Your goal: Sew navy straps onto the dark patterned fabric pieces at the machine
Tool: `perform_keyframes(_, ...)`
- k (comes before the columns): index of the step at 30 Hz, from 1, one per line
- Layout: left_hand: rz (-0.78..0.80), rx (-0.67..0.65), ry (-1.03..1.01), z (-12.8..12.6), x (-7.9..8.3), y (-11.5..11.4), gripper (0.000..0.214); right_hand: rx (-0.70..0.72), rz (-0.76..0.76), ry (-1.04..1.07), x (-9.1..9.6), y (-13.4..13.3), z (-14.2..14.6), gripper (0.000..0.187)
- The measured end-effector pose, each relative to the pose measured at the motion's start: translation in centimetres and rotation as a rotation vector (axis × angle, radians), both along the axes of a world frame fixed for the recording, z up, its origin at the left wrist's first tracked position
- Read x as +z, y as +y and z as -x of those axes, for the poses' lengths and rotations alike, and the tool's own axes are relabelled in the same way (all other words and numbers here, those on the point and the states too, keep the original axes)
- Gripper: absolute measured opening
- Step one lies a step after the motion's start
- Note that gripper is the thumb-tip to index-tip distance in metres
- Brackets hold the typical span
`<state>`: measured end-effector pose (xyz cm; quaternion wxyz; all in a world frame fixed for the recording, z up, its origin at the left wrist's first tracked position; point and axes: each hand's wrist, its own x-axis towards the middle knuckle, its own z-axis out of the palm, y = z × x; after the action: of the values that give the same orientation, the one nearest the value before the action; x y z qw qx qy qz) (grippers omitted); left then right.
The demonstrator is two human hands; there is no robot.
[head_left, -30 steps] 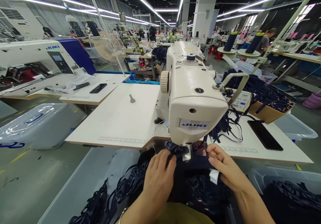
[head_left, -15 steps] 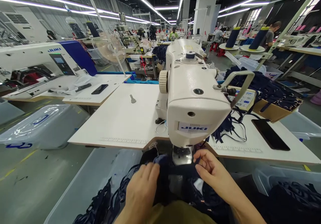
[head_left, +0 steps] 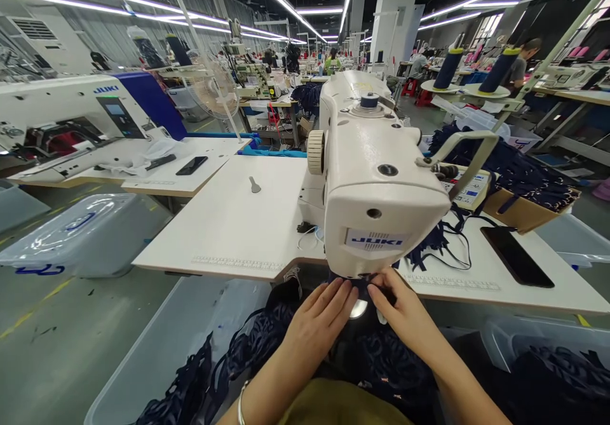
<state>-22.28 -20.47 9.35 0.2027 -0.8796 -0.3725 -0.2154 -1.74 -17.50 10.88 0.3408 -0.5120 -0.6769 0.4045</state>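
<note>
A cream JUKI sewing machine [head_left: 376,183] stands on a white table [head_left: 238,222] straight ahead. My left hand [head_left: 319,323] lies on dark navy fabric [head_left: 381,361] just under the machine head, fingers stretched toward the needle area. My right hand [head_left: 405,314] pinches the same fabric at the presser foot, fingertips close together. The two hands almost touch. The needle itself is hidden behind the machine head and my fingers.
Navy straps [head_left: 438,241] and a black phone [head_left: 517,256] lie on the table to the right. A clear bin [head_left: 157,355] of navy pieces sits lower left, another bin [head_left: 562,368] lower right. A second JUKI machine [head_left: 71,114] is at left. Other workers sit far back.
Both hands have moved up and inward to the presser foot. My left hand came from lower left on the fabric and now sits beside the right one.
</note>
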Motion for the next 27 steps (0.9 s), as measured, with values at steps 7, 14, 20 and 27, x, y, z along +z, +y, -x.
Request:
perform_keyframes(7, 0.082, 0.029, -0.16, 0.0, -0.7, -0.8, 0.037, 0.031, -0.081, -0.056, 0.0, 0.0, 0.2, 0.015)
perform_keyframes(14, 0.071, 0.136, -0.272, -0.9, -0.7, -1.3, 0.031, 0.115, -0.144, -0.062, 0.2, 1.2, 0.4, 0.018)
perform_keyframes(20, 0.007, 0.192, -0.265, -1.0, -1.2, -1.2, 0.034, 0.128, -0.161, -0.063, -0.1, 1.8, 0.4, 0.023)
perform_keyframes(27, 0.032, 0.203, -0.242, -0.9, -0.9, -1.3, 0.036, 0.089, -0.177, -0.1, -0.6, 1.8, 0.4, 0.025)
